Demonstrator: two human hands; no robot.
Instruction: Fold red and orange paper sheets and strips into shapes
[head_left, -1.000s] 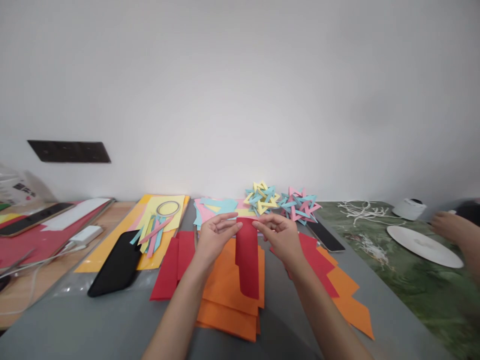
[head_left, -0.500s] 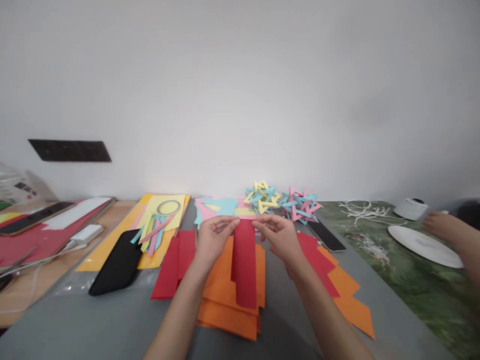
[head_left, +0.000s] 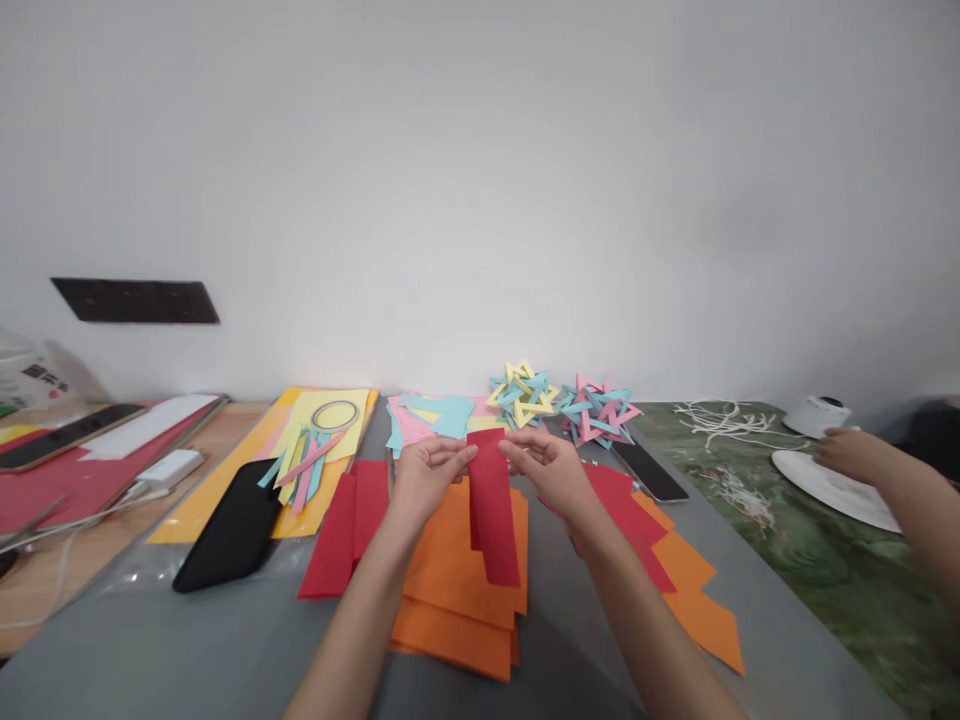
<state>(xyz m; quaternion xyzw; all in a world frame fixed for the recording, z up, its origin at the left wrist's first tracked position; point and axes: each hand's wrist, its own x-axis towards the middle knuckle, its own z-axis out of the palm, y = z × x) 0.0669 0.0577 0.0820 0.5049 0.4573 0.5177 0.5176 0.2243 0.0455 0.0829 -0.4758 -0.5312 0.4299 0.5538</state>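
Both hands hold a folded red paper strip (head_left: pixel 493 505) by its top corners, the left hand (head_left: pixel 425 478) on one side and the right hand (head_left: pixel 553 472) on the other. Under it lies a stack of orange sheets (head_left: pixel 457 590) on the grey table (head_left: pixel 187 650). At the far right, another person's hand (head_left: pixel 847 452) touches a white plate (head_left: pixel 832 487)

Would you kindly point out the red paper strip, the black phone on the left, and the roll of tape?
red paper strip (head_left: pixel 493 510), head view, middle of its face.
black phone (head_left: pixel 229 525), head view, centre of its dark face.
roll of tape (head_left: pixel 335 415), head view, its ring edge.
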